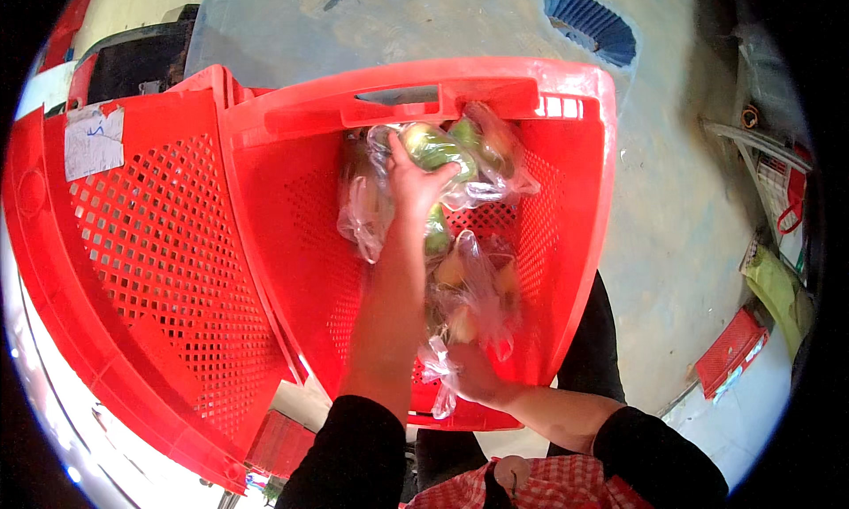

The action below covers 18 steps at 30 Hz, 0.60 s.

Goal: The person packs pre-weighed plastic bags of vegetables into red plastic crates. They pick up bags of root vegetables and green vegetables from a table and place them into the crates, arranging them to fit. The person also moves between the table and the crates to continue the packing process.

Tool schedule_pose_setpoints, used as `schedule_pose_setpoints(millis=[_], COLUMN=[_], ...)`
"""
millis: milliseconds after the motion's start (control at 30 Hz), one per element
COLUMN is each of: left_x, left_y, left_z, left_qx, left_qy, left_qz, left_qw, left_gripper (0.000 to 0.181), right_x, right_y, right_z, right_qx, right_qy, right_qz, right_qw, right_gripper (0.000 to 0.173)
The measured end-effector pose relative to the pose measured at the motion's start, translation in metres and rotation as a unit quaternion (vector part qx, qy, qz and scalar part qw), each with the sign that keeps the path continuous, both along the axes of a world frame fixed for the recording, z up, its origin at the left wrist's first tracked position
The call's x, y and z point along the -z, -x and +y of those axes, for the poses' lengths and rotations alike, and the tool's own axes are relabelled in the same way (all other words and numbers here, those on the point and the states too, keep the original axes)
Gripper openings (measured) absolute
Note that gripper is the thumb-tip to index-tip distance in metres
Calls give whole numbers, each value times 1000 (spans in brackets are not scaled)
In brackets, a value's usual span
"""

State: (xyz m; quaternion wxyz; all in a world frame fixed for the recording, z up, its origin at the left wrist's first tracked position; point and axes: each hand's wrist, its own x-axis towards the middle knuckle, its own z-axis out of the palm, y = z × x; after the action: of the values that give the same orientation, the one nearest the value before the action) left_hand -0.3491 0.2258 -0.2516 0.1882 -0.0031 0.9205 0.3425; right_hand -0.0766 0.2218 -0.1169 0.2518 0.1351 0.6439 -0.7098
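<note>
A deep red plastic crate stands before me, with several knotted clear plastic bags of green and yellowish fruit or vegetables inside. Near the far wall, my left hand grips a bag of green produce, its thumb and index finger spread over the top. Another bag of green and orange-tinted produce lies just right of it. My right hand is low at the near end, holding a bag of pale yellowish produce by its side. Twisted plastic sticks out beside that hand, whose fingertips are hidden.
To the left, a second red perforated crate touches this one and bears a paper label. A black container stands at upper left. A small red basket and green cloth-like material lie at right. Concrete floor surrounds the crate.
</note>
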Motion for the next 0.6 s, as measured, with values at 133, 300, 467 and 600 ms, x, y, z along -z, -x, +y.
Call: schedule_pose_setpoints(millis=[133, 300, 467, 600], left_x=[25, -37, -82, -82], left_y=[19, 55, 42, 23], left_z=[-61, -87, -74, -13], left_qx=[109, 81, 183, 253], left_qy=[-34, -47, -79, 173], left_qz=[-59, -148, -112, 298], left_qw=[992, 985, 974, 904], left_gripper=[73, 25, 17, 39], right_x=[-10, 14, 28, 12], right_y=[14, -9, -25, -11], right_z=[8, -6, -20, -9], right_qx=[52, 32, 3, -11], right_qy=[50, 24, 22, -13], right_qz=[-52, -22, -23, -61], right_qw=[996, 999, 1000, 998], right_gripper=[7, 7, 12, 16])
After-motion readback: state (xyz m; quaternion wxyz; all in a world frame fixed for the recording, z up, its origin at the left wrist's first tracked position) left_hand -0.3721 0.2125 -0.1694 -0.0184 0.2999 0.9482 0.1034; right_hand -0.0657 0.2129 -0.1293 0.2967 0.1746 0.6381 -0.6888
